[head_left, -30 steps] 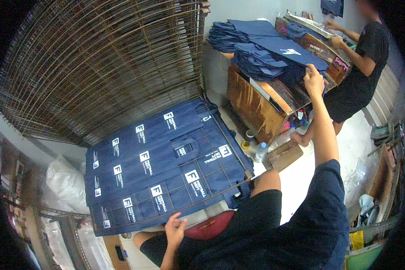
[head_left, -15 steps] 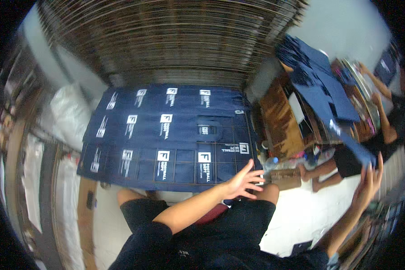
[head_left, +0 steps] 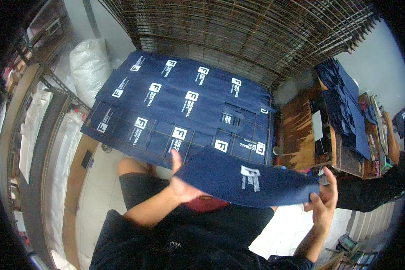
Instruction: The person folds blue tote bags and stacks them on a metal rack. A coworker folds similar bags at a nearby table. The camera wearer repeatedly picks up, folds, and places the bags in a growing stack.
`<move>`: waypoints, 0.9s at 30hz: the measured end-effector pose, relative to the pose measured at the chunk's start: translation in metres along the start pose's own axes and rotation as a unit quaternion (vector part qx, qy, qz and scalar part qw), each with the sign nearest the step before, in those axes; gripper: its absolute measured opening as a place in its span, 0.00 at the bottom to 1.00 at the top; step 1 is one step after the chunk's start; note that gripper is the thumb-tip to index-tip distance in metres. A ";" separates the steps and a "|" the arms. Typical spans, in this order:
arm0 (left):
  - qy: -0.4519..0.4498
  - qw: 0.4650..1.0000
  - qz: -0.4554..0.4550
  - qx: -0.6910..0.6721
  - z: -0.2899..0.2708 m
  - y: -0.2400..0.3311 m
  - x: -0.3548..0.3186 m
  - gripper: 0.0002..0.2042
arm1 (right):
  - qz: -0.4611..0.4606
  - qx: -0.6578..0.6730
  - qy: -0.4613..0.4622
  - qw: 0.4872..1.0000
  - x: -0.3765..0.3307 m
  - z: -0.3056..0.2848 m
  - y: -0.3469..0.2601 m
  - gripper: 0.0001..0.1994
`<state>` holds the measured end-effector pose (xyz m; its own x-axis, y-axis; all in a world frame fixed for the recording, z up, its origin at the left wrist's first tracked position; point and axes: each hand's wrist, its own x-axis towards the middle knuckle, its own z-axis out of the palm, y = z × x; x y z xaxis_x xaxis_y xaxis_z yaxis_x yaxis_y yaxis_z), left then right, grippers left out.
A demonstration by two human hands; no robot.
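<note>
I see both hands hold one dark blue bag [head_left: 247, 182] flat in the air, above the lap and near the body. Its long axis runs left to right, with the right end a little lower. The white print on it faces up. The left hand [head_left: 182, 186] grips the left edge; the thumb lies on top, and the other fingers are hidden under the cloth. The right hand [head_left: 321, 202] pinches the right corner, its fingers curled around the edge. Just beyond the bag, farther from me, lie printed bags [head_left: 180, 108] in rows on a wire rack [head_left: 265, 148]. To the right stands a wooden table [head_left: 301, 130] with a stack of blue bags [head_left: 346, 108]. The near edge of the rack is close to the held bag, and open white floor [head_left: 101, 180] shows at the left.
</note>
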<state>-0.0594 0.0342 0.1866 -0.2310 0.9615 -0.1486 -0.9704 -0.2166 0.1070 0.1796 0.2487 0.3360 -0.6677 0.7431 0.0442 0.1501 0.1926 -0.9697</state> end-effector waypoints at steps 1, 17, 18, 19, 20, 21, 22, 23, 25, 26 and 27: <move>0.028 0.998 0.017 -0.060 -0.006 0.011 -0.003 0.49 | -0.011 -0.006 -0.029 1.000 0.012 0.002 0.011 0.35; 0.298 0.683 0.234 0.624 -0.091 0.118 0.149 0.31 | -0.060 -0.017 0.019 0.998 0.174 0.055 0.232 0.28; 0.332 0.611 0.243 0.676 -0.101 0.119 0.160 0.29 | -0.043 -0.031 0.019 0.998 0.183 0.061 0.260 0.29; 0.337 0.571 0.253 0.704 -0.118 0.120 0.172 0.26 | -0.026 -0.044 0.021 0.998 0.191 0.066 0.287 0.30; 0.338 0.531 0.262 0.731 -0.138 0.119 0.186 0.23 | -0.018 -0.032 0.027 0.999 0.199 0.071 0.318 0.30; 0.342 0.489 0.271 0.755 -0.156 0.119 0.197 0.20 | -0.009 -0.019 0.030 0.999 0.204 0.074 0.339 0.31; 0.360 0.471 0.267 0.760 -0.173 0.123 0.197 0.14 | 0.056 -0.033 0.023 0.998 0.203 0.089 0.335 0.31; 0.369 0.465 0.258 0.762 -0.175 0.122 0.195 0.14 | 0.062 -0.059 0.036 0.996 0.205 0.099 0.339 0.31; 0.384 0.452 0.241 0.768 -0.177 0.119 0.194 0.15 | 0.093 -0.054 0.029 0.994 0.205 0.104 0.344 0.30; 0.390 0.446 0.236 0.770 -0.176 0.119 0.191 0.16 | 0.092 -0.042 0.033 0.994 0.205 0.107 0.343 0.30; 0.396 0.440 0.232 0.772 -0.175 0.120 0.189 0.16 | 0.090 -0.029 0.037 0.995 0.205 0.110 0.342 0.29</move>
<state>-0.2314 0.1601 -0.0006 -0.9241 0.3819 0.0115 0.2581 0.6017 0.7559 0.0142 0.3961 -0.0134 -0.5710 0.8137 -0.1085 0.3058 0.0883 -0.9480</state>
